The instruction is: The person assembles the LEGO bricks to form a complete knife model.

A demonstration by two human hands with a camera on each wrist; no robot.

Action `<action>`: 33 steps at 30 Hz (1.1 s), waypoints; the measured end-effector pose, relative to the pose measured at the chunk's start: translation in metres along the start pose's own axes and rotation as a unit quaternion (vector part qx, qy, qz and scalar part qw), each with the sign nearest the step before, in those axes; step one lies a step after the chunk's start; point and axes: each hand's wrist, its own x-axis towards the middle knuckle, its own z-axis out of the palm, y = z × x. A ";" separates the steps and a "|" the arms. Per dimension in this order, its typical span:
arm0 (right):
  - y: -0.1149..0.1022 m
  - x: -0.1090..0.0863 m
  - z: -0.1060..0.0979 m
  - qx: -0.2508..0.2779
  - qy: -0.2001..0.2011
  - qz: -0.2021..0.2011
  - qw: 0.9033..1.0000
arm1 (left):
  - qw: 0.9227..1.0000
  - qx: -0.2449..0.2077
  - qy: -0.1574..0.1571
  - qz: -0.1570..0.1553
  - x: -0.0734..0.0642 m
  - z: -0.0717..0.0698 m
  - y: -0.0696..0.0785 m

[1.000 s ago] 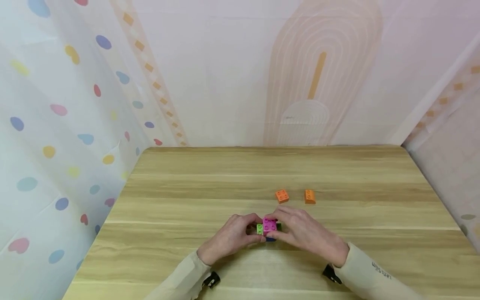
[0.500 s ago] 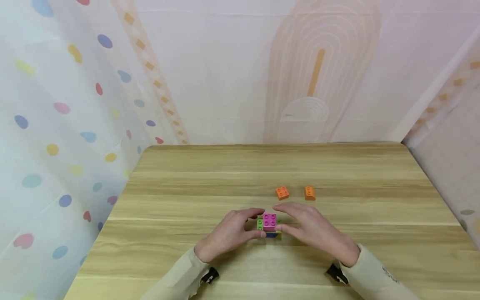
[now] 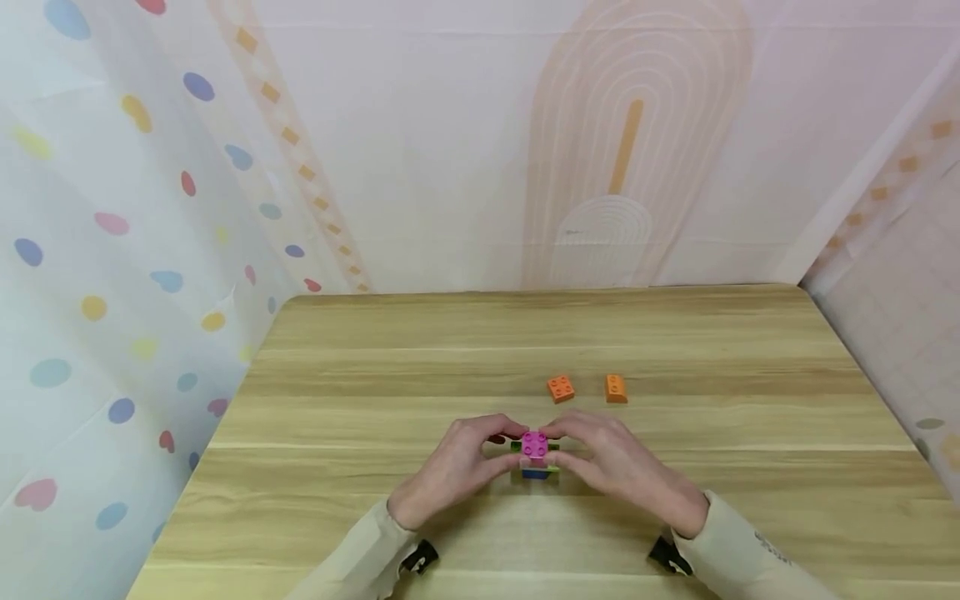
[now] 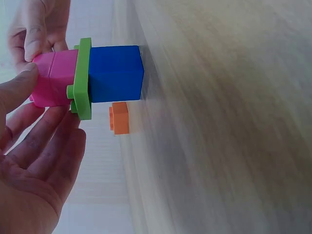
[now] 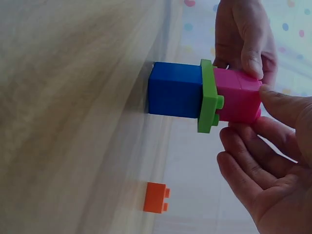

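Observation:
A small stack of toy building bricks stands upright on the wooden table: a blue brick (image 4: 117, 73) at the bottom, a thin green plate (image 5: 207, 97) over it, and pink bricks (image 3: 534, 444) on top with a seam between them. My left hand (image 3: 467, 460) pinches the pink top from the left, thumb at the near side and fingers at the far side. From the right, my right hand (image 3: 617, 468) pinches the same pink top in the same way. The fingertips of both hands nearly meet there. In the wrist views the lower fingers spread loosely below the pink bricks.
Behind the stack lie a square orange brick (image 3: 560, 388) and, to its right, an orange brick with a curved side (image 3: 616, 388). The wooden table (image 3: 360, 367) ends at a patterned curtain (image 3: 435, 167) at the back and left.
My right hand drew slightly away from the stack, then closed in on the pink bricks again. My left fingers shifted from beside the green plate up to the pink top.

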 end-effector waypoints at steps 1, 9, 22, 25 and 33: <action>-0.001 0.000 0.000 -0.004 -0.002 -0.003 1.000 | 1.000 -0.007 0.001 0.001 0.000 0.000 -0.001; -0.012 -0.009 -0.002 -0.014 -0.020 0.027 0.999 | 0.999 -0.035 -0.002 0.007 -0.005 0.008 0.003; -0.003 -0.013 -0.001 0.039 0.004 0.048 0.998 | 1.000 -0.002 -0.003 -0.004 -0.001 0.006 0.008; 0.004 -0.013 -0.004 0.043 0.006 0.052 0.998 | 1.000 0.009 -0.003 -0.009 0.000 0.006 0.010; 0.023 -0.008 -0.020 -0.014 0.043 0.057 0.997 | 0.999 0.011 -0.009 -0.031 0.002 0.007 0.016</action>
